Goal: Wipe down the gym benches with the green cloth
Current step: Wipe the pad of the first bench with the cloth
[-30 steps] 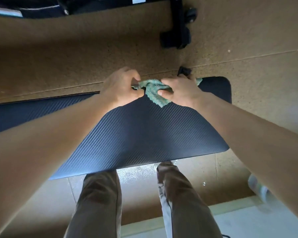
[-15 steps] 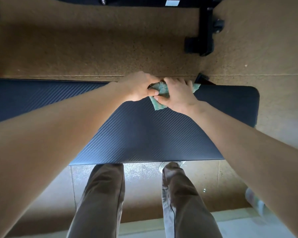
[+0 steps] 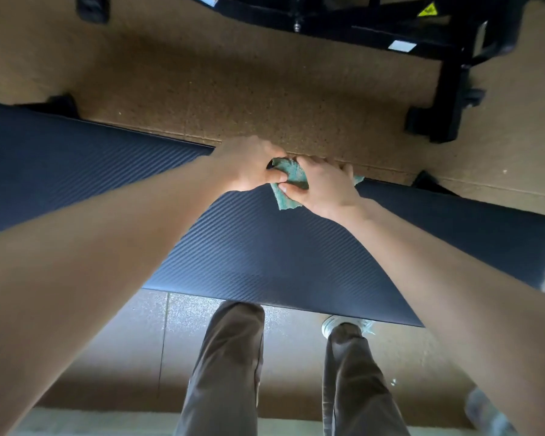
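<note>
A dark blue padded gym bench [image 3: 265, 256] with a ribbed surface runs across the view from left to right. The green cloth [image 3: 288, 184] lies bunched at the bench's far edge. My left hand [image 3: 249, 163] grips the cloth's left part, fingers curled over it with the thumb pinching. My right hand [image 3: 320, 187] holds the right part, thumb pinching the cloth and fingers spread over it on the far edge. A corner of the cloth sticks out beyond my right fingers. Most of the cloth is hidden under both hands.
Brown speckled floor [image 3: 265, 99] lies beyond the bench. A black equipment frame [image 3: 447, 89] with a foot stands at the upper right. My legs in dark trousers [image 3: 230, 366] and one light shoe [image 3: 331, 324] stand at the bench's near edge.
Both hands have drawn closer together on the cloth and bunched it smaller. The view has shifted, so the bench end and the black frame now sit further right.
</note>
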